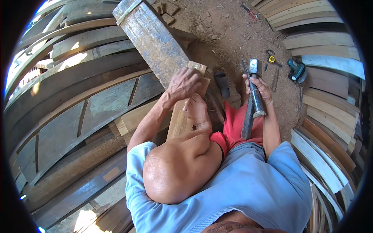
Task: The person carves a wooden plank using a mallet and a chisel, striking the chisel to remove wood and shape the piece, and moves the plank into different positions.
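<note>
My left hand (184, 83), its fingers curled, lies over a pale wooden piece (179, 122) close to its far end; the fingertips are partly hidden. My bare foot (196, 110) presses on the same wood just below that hand. In my right hand (259, 88), closed above my lap, are a hammer (254, 66) and a chisel (256, 101) held together. The hammer's metal head points away from me, and its dark handle hangs toward my shorts. The chisel's thin blade points up beside the head, its capped butt toward me.
A worn, heavy timber beam (155, 42) runs off to the far left. Stacked boards (112, 97) fill the left side, and more planks (326, 83) line the right. On the dirt floor lie a yellow tape measure (272, 59), a green power tool (297, 71), red-handled pliers (250, 13) and a sandal (222, 83).
</note>
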The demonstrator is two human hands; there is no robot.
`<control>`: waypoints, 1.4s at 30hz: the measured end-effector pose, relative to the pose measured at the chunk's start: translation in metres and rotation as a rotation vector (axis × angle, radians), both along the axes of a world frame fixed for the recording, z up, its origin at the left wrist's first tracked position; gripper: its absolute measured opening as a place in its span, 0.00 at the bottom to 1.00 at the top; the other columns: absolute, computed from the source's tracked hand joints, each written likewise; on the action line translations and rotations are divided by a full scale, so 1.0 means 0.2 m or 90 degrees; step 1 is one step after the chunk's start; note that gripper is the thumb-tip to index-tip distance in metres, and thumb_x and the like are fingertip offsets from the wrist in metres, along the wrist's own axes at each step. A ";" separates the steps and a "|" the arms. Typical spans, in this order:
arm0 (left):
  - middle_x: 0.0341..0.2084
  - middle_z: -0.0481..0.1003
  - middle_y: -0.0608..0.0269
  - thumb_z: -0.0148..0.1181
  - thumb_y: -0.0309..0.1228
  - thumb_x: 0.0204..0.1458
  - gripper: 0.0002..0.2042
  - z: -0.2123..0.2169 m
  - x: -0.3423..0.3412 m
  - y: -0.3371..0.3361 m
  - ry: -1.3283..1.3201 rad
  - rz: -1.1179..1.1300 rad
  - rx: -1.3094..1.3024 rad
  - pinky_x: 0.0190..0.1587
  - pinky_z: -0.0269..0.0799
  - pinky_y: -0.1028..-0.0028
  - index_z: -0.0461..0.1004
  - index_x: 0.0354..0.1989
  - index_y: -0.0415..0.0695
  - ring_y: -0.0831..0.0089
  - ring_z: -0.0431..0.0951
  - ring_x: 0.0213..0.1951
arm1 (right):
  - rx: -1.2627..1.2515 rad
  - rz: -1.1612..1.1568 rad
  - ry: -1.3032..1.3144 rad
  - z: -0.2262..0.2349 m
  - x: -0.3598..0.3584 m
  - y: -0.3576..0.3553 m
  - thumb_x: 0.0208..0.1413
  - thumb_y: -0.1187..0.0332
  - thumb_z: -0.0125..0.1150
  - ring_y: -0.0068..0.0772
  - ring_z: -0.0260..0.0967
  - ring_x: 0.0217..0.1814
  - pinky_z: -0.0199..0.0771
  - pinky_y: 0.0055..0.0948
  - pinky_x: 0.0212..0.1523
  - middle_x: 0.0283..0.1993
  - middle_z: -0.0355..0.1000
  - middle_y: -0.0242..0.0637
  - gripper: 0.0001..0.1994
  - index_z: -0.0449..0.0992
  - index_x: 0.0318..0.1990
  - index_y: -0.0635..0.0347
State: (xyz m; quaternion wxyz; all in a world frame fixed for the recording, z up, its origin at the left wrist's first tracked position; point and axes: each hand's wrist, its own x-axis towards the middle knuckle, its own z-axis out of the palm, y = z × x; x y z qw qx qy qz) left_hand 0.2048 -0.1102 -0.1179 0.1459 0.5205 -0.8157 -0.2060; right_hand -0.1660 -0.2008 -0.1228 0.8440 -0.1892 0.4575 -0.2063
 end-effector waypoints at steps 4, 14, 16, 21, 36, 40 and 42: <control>0.50 0.76 0.50 0.66 0.39 0.52 0.23 0.05 0.15 0.13 -0.198 0.359 0.080 0.57 0.67 0.56 0.74 0.55 0.43 0.51 0.74 0.51 | -0.012 -0.014 -0.043 0.00 -0.01 0.04 0.61 0.56 0.67 0.20 0.73 0.27 0.77 0.20 0.30 0.34 0.74 0.31 0.25 0.73 0.58 0.64; 0.56 0.69 0.38 0.64 0.39 0.51 0.39 0.15 -0.27 1.23 -0.034 0.395 0.336 0.63 0.63 0.49 0.57 0.70 0.39 0.41 0.68 0.59 | -0.060 -0.006 -0.103 -0.01 -0.03 0.11 0.62 0.53 0.67 0.21 0.73 0.27 0.77 0.21 0.30 0.32 0.73 0.31 0.24 0.73 0.55 0.64; 0.53 0.70 0.38 0.64 0.37 0.49 0.39 0.18 -0.30 1.22 -0.006 0.410 0.362 0.61 0.65 0.50 0.57 0.70 0.40 0.41 0.69 0.57 | -0.073 -0.006 -0.102 0.02 -0.05 0.14 0.62 0.54 0.67 0.21 0.74 0.27 0.77 0.21 0.30 0.32 0.73 0.31 0.24 0.74 0.55 0.64; 0.48 0.73 0.39 0.63 0.31 0.45 0.39 0.27 -0.33 1.13 0.035 0.436 0.388 0.59 0.69 0.51 0.59 0.70 0.42 0.40 0.72 0.53 | -0.072 -0.018 -0.138 0.09 -0.14 0.18 0.62 0.55 0.67 0.21 0.74 0.27 0.78 0.20 0.31 0.32 0.73 0.31 0.22 0.74 0.54 0.63; 0.40 0.79 0.34 0.58 0.21 0.37 0.39 0.21 0.14 0.56 -0.053 0.357 0.316 0.52 0.77 0.53 0.66 0.67 0.44 0.39 0.80 0.48 | -0.116 -0.233 -0.115 0.17 -0.45 0.30 0.64 0.58 0.65 0.20 0.73 0.29 0.79 0.23 0.32 0.32 0.73 0.30 0.18 0.75 0.52 0.63; 0.41 0.81 0.41 0.62 0.23 0.39 0.33 0.31 0.09 0.33 -0.076 0.378 0.428 0.52 0.76 0.54 0.72 0.62 0.46 0.42 0.80 0.48 | -0.115 -0.274 -0.081 0.19 -0.48 0.32 0.65 0.58 0.64 0.20 0.73 0.32 0.78 0.23 0.34 0.34 0.73 0.28 0.18 0.75 0.52 0.64; 0.41 0.81 0.42 0.63 0.23 0.39 0.32 0.34 0.06 0.26 -0.104 0.361 0.427 0.51 0.76 0.54 0.73 0.61 0.47 0.43 0.80 0.48 | -0.126 -0.281 -0.074 0.20 -0.48 0.31 0.64 0.58 0.64 0.20 0.73 0.32 0.78 0.23 0.34 0.34 0.73 0.28 0.18 0.75 0.52 0.64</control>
